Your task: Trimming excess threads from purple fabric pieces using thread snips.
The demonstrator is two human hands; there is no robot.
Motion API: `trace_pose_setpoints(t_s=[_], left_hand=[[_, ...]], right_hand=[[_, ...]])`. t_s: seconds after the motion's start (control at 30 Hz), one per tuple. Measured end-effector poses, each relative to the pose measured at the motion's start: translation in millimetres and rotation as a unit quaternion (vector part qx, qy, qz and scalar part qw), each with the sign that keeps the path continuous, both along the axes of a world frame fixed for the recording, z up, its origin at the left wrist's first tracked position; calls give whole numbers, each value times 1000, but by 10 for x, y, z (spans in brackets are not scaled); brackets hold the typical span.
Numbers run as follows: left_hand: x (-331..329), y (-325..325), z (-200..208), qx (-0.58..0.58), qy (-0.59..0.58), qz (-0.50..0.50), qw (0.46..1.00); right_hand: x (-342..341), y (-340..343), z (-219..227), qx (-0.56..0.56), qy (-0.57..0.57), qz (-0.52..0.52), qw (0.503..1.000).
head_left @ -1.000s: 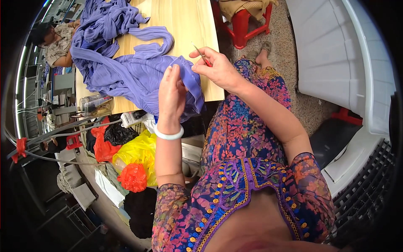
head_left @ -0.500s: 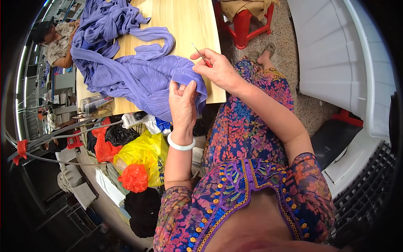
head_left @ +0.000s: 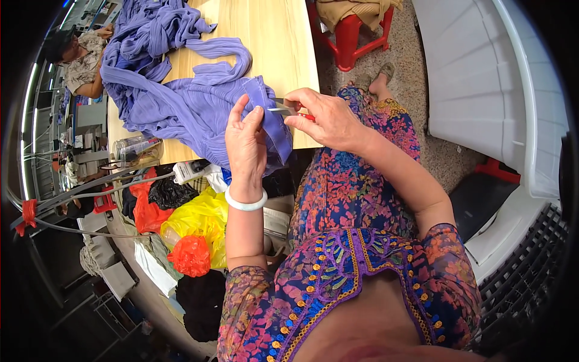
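A purple pleated garment (head_left: 193,111) lies bunched over the wooden table (head_left: 274,36), its smooth hem band lifted near the front corner. My left hand (head_left: 246,139), with a pale bangle at the wrist, pinches the garment at that band between thumb and fingers. My right hand (head_left: 330,120) is closed around small scissors (head_left: 306,116) with red handles. Their blades point left, spread apart, with one tip close to my left thumb and the band. Whether a thread lies between the blades is too fine to tell.
Left of the hands stand a clear jar (head_left: 137,151) and a white power strip (head_left: 188,171) with cables. Below are yellow (head_left: 202,220) and red plastic bags (head_left: 190,256). A red stool (head_left: 348,42) bears tan cloth. A large pale bin (head_left: 482,78) stands right. A co-worker (head_left: 84,63) sits far left.
The scissors have swung from pointing up and away to pointing left, with their blades now apart at the hem band. My left hand has shifted slightly left, its fingers higher.
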State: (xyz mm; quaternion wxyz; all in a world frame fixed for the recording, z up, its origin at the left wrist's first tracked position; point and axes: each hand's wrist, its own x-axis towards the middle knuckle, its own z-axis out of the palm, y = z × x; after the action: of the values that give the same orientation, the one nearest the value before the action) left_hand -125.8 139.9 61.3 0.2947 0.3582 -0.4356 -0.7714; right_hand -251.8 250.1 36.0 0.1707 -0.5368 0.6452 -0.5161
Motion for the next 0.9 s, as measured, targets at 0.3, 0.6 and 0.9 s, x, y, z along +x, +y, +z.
trace_pose_setpoints(t_s=[0.3, 0.6, 0.9], left_hand=[[-34, 18, 1, 20, -5, 4, 1000], [-52, 14, 9, 27, -29, 9, 999], [-38, -8, -11, 67, -17, 11, 998]], right_hand=[[-12, -37, -40, -8, 53, -8, 999], [-24, -47, -57, -20, 46, -9, 999], [-33, -45, -58, -15, 45, 2, 999]])
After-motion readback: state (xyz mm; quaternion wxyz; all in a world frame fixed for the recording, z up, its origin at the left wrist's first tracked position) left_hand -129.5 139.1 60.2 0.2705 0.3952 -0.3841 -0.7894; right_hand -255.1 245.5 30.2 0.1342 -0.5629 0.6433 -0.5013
